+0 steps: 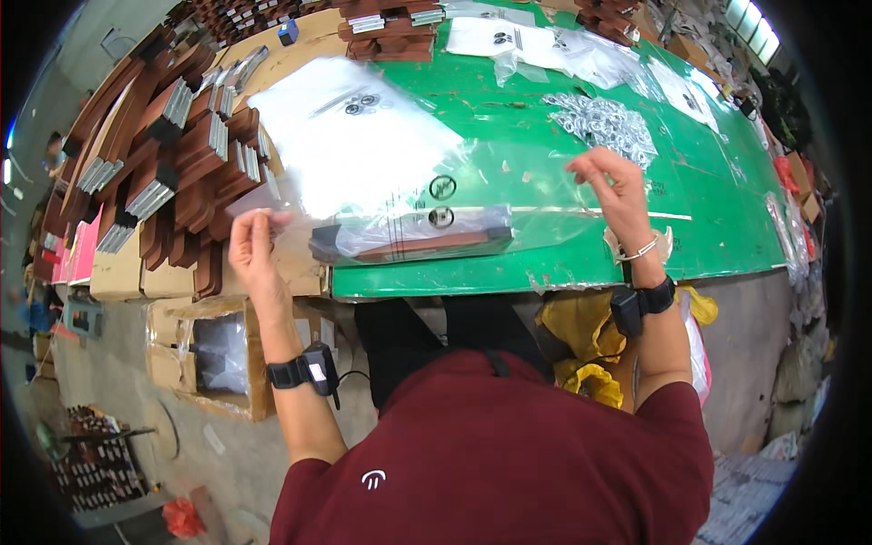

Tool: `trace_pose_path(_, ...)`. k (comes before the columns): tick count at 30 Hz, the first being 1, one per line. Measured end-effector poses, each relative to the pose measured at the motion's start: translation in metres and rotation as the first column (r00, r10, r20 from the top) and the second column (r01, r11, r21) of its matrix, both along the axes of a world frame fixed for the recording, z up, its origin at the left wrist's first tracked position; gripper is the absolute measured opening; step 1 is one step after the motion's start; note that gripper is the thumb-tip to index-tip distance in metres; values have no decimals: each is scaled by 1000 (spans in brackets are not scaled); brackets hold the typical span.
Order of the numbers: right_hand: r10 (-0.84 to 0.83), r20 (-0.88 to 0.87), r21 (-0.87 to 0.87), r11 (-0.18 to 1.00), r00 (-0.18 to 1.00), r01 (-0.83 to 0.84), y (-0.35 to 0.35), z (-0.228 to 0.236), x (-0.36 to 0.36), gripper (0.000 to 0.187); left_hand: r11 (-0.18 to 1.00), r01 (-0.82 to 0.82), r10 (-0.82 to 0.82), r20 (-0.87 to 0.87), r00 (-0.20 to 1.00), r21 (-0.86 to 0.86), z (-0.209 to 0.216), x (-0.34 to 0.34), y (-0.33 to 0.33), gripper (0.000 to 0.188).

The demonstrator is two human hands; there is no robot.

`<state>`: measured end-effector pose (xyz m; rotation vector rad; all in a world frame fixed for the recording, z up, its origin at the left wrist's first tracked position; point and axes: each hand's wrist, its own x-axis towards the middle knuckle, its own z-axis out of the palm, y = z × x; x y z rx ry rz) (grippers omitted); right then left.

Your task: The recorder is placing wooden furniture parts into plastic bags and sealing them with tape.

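A clear plastic bag (531,191) with dark printed symbols is stretched between my hands above the near part of the green tabletop (581,259). My left hand (254,250) pinches its left end, fingers closed. At the other end, my right hand (618,186) has thumb and fingers pressed together on the bag's corner. Beneath or inside the clear film lies a reddish-brown bar (427,247) with a plastic-wrapped pale part along it; which of the two I cannot tell. A stack of flat clear bags (354,123) lies just beyond the left hand.
Brown boards with metal parts (195,136) are piled at the left. Small clear plastic rings or fittings (604,127) form a heap at the back right. More bags (509,41) lie at the far edge. An open cardboard box (213,359) and a yellow sack (581,331) stand below the table.
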<state>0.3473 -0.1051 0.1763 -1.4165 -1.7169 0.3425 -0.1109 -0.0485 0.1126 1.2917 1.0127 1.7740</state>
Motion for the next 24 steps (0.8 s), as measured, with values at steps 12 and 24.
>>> trace_pose_path(12,109,-348,68,994,931,-90,11,-21,0,26,997,60,-55,96,994,-43,-15,1,-2,21)
trace_pose_path(24,99,-382,31,995,919,-94,4,-33,-2,27,907,276,-316,-82,945,-318,-64,12,-3,99)
